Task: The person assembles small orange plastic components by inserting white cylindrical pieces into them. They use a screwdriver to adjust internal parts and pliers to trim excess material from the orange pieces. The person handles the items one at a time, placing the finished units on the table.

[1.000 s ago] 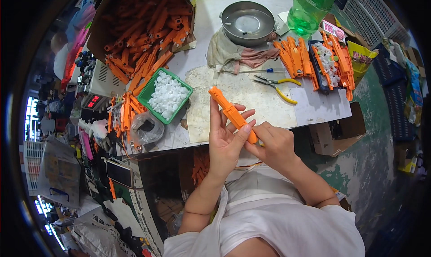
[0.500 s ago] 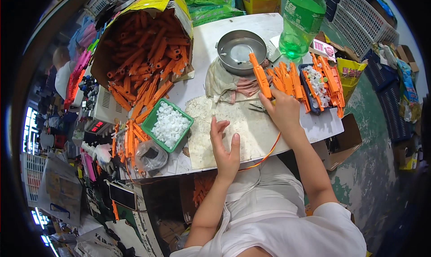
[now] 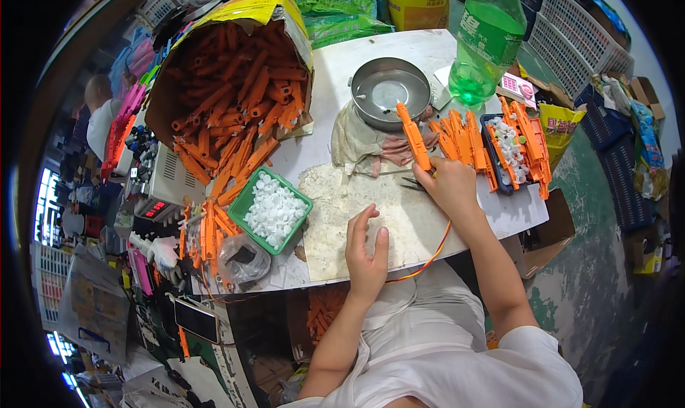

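Note:
In my right hand is a long orange plastic part, gripped at its near end. A small white tip on its far end reaches the near rim of a round metal pan. My left hand holds nothing; its thumb and fingers are apart above the worn pale board. Just left of my right fingers a dark, pointed hand tool lies on the board, partly hidden. Beyond it is a crumpled cloth beside the pan. A green tray of small white plastic pieces stands left of my left hand.
A large box spills orange parts at the far left. More orange parts lie right of my right hand, by a dark tray of white pieces. A green bottle stands behind. A red-yellow cord crosses the near edge.
The table and the things on it sit slightly lower in the picture. My left hand has shifted a little right and nearer. My right hand still grips the orange plastic part.

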Available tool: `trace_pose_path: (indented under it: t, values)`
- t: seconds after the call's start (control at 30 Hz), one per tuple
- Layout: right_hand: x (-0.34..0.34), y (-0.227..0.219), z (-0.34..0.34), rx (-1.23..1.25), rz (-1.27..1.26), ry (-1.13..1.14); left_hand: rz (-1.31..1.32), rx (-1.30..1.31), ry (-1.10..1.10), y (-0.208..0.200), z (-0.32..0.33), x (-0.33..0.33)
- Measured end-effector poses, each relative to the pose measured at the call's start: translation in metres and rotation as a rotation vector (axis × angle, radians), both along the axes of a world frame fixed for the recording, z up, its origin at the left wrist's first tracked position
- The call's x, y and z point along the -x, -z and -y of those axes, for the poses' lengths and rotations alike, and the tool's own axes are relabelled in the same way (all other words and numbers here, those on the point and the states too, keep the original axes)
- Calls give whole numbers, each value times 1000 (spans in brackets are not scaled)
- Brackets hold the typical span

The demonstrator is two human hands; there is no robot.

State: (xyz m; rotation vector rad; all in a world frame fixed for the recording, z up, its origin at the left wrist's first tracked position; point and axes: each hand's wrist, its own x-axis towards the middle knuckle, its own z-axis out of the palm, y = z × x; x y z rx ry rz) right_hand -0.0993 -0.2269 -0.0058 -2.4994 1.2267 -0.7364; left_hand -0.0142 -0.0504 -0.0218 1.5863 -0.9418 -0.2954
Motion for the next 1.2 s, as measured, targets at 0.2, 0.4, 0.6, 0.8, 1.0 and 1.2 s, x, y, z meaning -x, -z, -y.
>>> trace_pose_path:
  t: [0.2,0.4,0.6,0.8,1.0,1.2]
  values:
    - [-3,2,-2,14,5,1,-45,0,14,3,-1,0]
    - [-4,3,-3,49,20,16,-26,-21,36,3,-2,0]
    - [-4,4,-3,57,74,12,-38,-10,33,2,-1,1]
    - [-5,6,1,42,62,35,-11,22,66,-2,0,-1]
    - [-1,-24,-28,-252,398,-127,40,26,39,9,-2,-3]
    - [5,-63,-124,-356,117,-940,34,10,92,24,6,-7]
